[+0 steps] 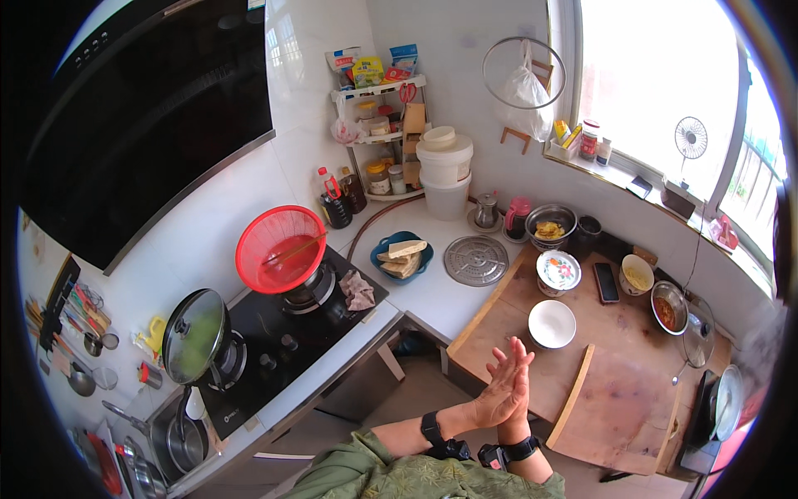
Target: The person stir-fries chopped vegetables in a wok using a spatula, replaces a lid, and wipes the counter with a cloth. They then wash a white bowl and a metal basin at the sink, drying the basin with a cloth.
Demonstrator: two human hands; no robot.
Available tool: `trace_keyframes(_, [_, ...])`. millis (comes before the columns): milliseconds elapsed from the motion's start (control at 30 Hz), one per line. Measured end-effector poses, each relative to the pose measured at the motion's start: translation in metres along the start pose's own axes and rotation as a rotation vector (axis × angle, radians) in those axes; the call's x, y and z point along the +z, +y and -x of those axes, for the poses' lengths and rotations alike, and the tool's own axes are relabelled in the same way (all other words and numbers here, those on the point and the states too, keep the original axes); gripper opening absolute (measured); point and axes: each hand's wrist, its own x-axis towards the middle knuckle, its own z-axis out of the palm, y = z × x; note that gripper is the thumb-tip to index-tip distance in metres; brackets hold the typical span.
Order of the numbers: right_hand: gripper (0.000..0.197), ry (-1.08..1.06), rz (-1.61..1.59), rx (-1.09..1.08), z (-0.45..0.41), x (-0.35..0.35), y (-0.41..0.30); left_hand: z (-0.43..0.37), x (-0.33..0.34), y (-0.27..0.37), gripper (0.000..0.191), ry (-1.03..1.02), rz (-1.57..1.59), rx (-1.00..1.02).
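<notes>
My left hand [491, 404] and my right hand [519, 399] are pressed against each other in front of me, fingers stretched out and pointing away. Neither hand holds an object. They overlap, so part of the right palm is hidden. Each wrist wears a black strap with a small device. Just beyond the fingertips a white bowl [552, 324] sits on the brown wooden board [499, 324]. To the right of my hands lies a second wooden cutting board [617, 405] with a pale raised edge.
A glass-lidded pan [196, 337] and a red strainer basket [280, 249] stand on the gas stove [268, 330]. A blue basket [377, 259] holds pale slabs. Near the window are a floral lidded bowl [558, 272], smartphone [606, 282], noodle bowl [636, 274] and steaming pot [728, 402].
</notes>
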Motion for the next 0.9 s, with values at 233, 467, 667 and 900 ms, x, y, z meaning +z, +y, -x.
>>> trace_keyframes(233, [0.060,0.273,0.021,0.088,-0.046,-0.049,0.020,0.019,-0.011,-0.015,0.067,-0.278,0.037,-0.145])
trace_keyframes(467, [0.058,0.139,0.208,0.281,-0.053,-0.022,0.100,0.064,-0.108,-0.068,0.045,-0.144,-0.116,-0.426])
trace_keyframes(667, [0.062,-0.319,0.654,0.232,-0.090,0.055,0.176,0.082,-0.205,-0.126,0.047,0.359,-0.418,-0.407])
trace_keyframes(900, [0.060,-0.717,1.202,-0.424,-0.192,0.183,0.271,0.080,-0.314,-0.224,0.048,0.676,-0.707,-0.461])
